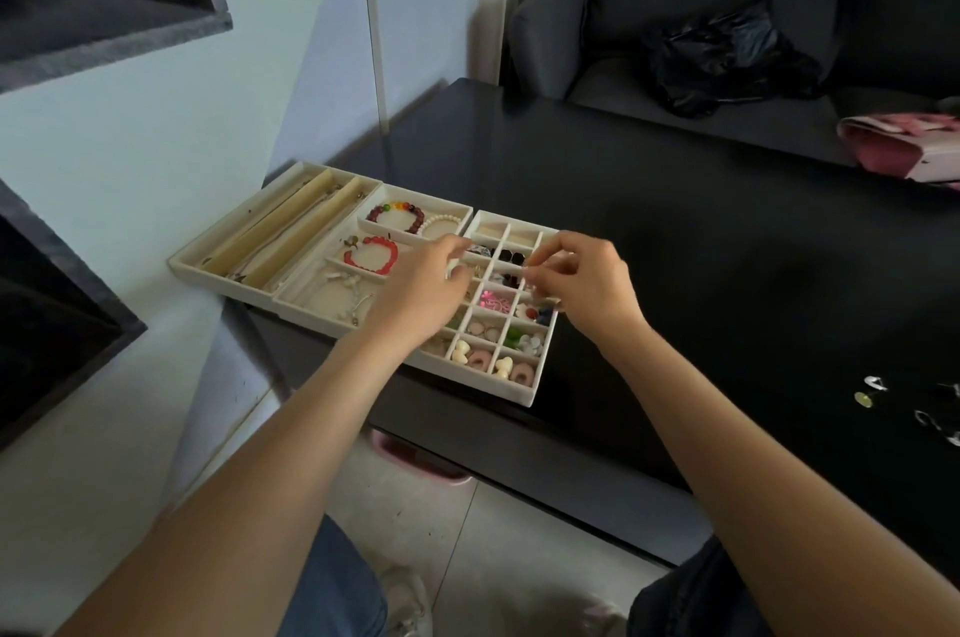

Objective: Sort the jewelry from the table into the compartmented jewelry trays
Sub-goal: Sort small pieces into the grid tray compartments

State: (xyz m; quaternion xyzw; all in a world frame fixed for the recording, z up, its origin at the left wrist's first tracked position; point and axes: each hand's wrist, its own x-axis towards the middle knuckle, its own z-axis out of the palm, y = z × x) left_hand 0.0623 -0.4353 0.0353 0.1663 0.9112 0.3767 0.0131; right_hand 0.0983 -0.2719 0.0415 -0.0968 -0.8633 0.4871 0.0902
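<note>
both hands at frame centre over the small-cell tray (535, 389). left hand (423, 285) fingers curled, contents unclear. right hand (587, 283) pinching something tiny, unidentifiable. loose jewelry (872, 389) lower right on the table (701, 247).

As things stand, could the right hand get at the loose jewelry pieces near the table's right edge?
Probably yes. The right hand is over the small-compartment tray, and only bare dark table lies between it and the loose pieces. Its fingers look curled, perhaps on something small.
</note>
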